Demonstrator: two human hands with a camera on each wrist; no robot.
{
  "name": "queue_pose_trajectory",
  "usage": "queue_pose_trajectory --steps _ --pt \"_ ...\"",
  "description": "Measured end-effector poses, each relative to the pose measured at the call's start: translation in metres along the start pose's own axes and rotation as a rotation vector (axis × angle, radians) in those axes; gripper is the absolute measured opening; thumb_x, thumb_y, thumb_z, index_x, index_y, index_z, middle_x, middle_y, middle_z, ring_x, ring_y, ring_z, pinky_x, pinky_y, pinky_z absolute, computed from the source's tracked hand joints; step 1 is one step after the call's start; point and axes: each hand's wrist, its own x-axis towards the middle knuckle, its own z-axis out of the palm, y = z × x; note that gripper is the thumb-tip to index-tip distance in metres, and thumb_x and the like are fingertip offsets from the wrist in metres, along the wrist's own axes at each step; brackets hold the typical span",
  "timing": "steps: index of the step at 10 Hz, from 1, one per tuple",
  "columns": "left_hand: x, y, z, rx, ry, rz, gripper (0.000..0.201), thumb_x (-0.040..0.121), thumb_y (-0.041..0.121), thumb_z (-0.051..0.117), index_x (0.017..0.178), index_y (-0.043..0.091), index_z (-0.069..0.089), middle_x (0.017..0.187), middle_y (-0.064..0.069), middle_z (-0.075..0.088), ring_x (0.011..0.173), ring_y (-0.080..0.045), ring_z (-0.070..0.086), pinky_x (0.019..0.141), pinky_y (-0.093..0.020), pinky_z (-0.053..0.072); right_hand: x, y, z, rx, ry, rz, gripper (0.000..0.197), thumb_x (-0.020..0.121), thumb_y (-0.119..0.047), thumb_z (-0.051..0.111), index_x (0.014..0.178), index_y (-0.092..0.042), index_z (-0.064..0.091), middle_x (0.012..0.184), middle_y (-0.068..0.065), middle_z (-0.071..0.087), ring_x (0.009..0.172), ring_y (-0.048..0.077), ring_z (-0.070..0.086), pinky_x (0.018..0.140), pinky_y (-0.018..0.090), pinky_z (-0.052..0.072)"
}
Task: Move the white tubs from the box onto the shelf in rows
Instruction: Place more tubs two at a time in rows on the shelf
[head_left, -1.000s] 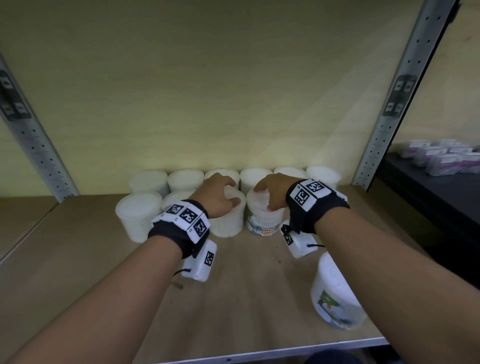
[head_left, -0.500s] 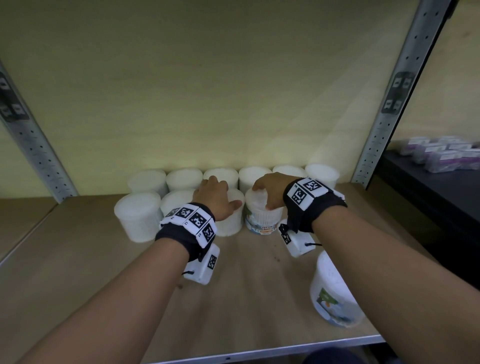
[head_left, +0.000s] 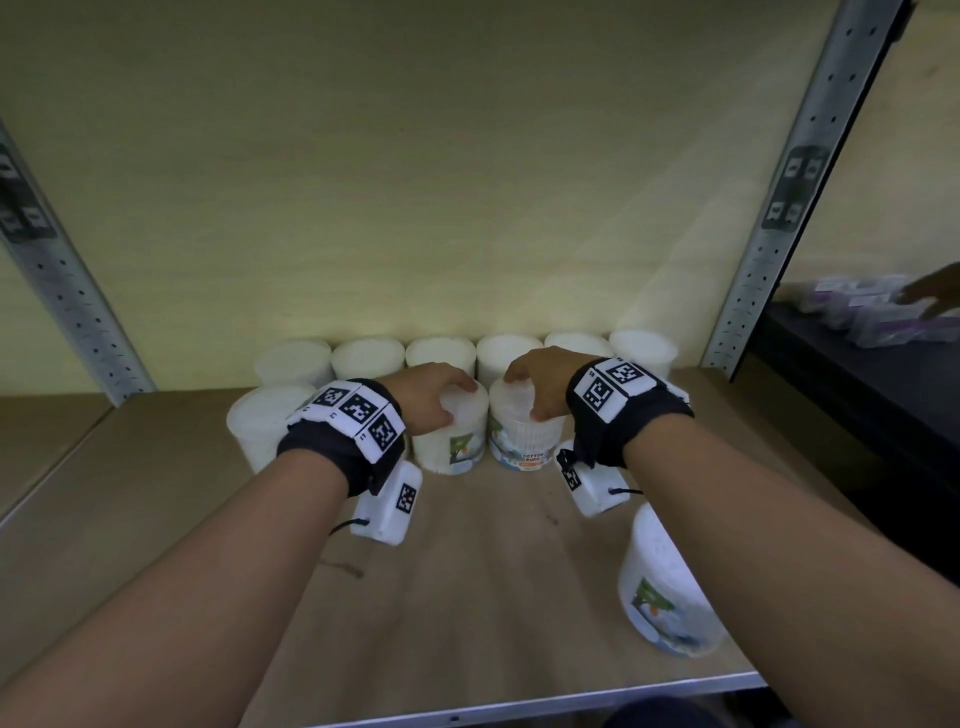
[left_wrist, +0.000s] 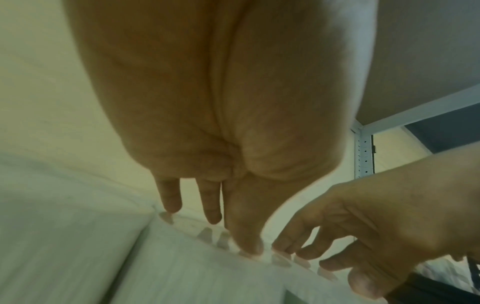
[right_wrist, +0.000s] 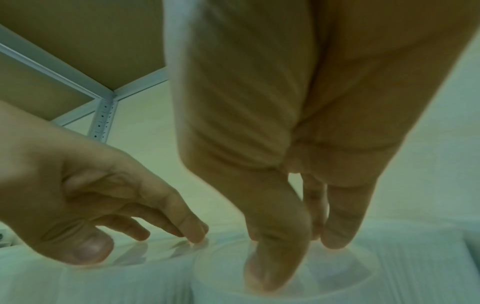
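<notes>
Several white tubs stand in a back row (head_left: 441, 353) along the shelf (head_left: 467, 597) wall. In front of it a second row holds a plain tub (head_left: 260, 426) at the left and two labelled ones. My left hand (head_left: 447, 400) grips the lid of the left labelled tub (head_left: 447, 452) from above, thumb in front, fingers behind. My right hand (head_left: 530, 395) grips the tub (head_left: 524, 441) beside it the same way. In the wrist views the fingertips (left_wrist: 246, 246) and thumb (right_wrist: 259, 273) touch the clear lids. Another tub (head_left: 662, 597) stands apart at the front right.
Grey perforated uprights (head_left: 763, 249) (head_left: 57, 291) frame the bay, and a metal lip (head_left: 519, 701) edges the front. On a dark shelf to the right lie purple packs (head_left: 872, 312) with another person's hand (head_left: 935, 291) over them.
The tub under my left hand has turned, so its picture label now faces front. The right tub has barely moved. Another person's hand has appeared at the far right.
</notes>
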Motion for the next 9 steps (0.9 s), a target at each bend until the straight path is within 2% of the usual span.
queue_pose_trajectory --steps 1,2,3,4,5,6,7,8,9 --pt "0.000 0.002 0.006 -0.077 0.149 -0.024 0.047 0.094 0.022 0.054 0.139 0.018 0.042 0.148 -0.006 0.036 0.135 -0.023 0.038 0.109 -0.031 0.033 0.000 0.000 0.001 0.002 0.002 -0.001 0.065 0.085 -0.008 0.062 0.144 -0.019 0.038 0.147 0.004 0.040 0.134 0.023 0.043 0.108 0.035 0.040" --pt "0.004 0.004 0.013 -0.069 0.334 -0.091 0.048 0.093 0.037 0.053 0.134 0.011 0.046 0.139 -0.012 0.041 0.131 -0.028 0.037 0.109 -0.036 0.033 0.000 0.000 0.001 -0.001 -0.001 -0.005 0.064 0.085 -0.008 0.062 0.144 -0.019 0.039 0.147 0.004 0.041 0.133 0.024 0.043 0.108 0.034 0.041" --pt "0.007 0.007 0.021 0.006 0.369 -0.189 0.056 0.092 0.048 0.048 0.130 0.007 0.048 0.135 -0.015 0.042 0.126 -0.032 0.038 0.105 -0.042 0.037 -0.001 0.001 0.001 -0.003 0.009 -0.007 0.064 0.085 -0.008 0.062 0.144 -0.019 0.039 0.147 0.004 0.042 0.133 0.023 0.043 0.107 0.034 0.041" --pt "0.010 0.011 0.027 0.110 0.329 -0.234 0.059 0.090 0.052 0.048 0.127 0.006 0.049 0.134 -0.015 0.042 0.125 -0.032 0.038 0.099 -0.042 0.040 -0.001 0.001 0.001 0.001 0.005 -0.007 0.064 0.085 -0.008 0.062 0.144 -0.018 0.039 0.146 0.004 0.042 0.133 0.023 0.043 0.107 0.033 0.041" --pt "0.011 0.012 0.028 0.144 0.318 -0.230 0.057 0.089 0.050 0.051 0.126 0.006 0.049 0.133 -0.014 0.042 0.124 -0.031 0.038 0.097 -0.042 0.040 0.000 0.001 0.001 0.000 -0.002 -0.011 0.066 0.084 -0.007 0.062 0.145 -0.018 0.038 0.147 0.005 0.042 0.133 0.024 0.043 0.106 0.033 0.041" --pt "0.012 0.010 0.022 0.142 0.244 -0.206 0.058 0.090 0.046 0.053 0.132 0.008 0.046 0.136 -0.014 0.041 0.126 -0.030 0.039 0.101 -0.042 0.041 -0.001 0.001 0.000 0.004 0.003 -0.012 0.065 0.085 -0.007 0.061 0.145 -0.018 0.038 0.147 0.005 0.042 0.133 0.023 0.043 0.106 0.032 0.040" --pt "0.012 0.009 0.013 0.122 0.151 -0.153 0.058 0.091 0.039 0.056 0.139 0.011 0.042 0.144 -0.012 0.038 0.130 -0.029 0.040 0.107 -0.041 0.038 -0.002 0.001 0.001 0.008 0.008 -0.011 0.065 0.085 -0.008 0.062 0.145 -0.018 0.038 0.147 0.004 0.041 0.134 0.023 0.042 0.106 0.032 0.038" --pt "0.010 0.009 0.003 0.084 0.072 -0.095 0.056 0.092 0.026 0.058 0.142 0.013 0.039 0.149 -0.008 0.036 0.134 -0.025 0.040 0.109 -0.033 0.035 -0.003 0.001 0.001 0.004 0.015 -0.008 0.065 0.085 -0.008 0.062 0.145 -0.018 0.038 0.147 0.004 0.041 0.134 0.023 0.042 0.105 0.031 0.039" --pt "0.009 0.007 -0.003 0.087 0.024 -0.059 0.054 0.090 0.014 0.059 0.141 0.018 0.041 0.149 -0.004 0.038 0.135 -0.022 0.040 0.107 -0.029 0.034 -0.003 0.001 0.001 0.006 0.012 -0.010 0.064 0.085 -0.008 0.061 0.145 -0.019 0.038 0.147 0.004 0.041 0.134 0.022 0.043 0.105 0.031 0.039"
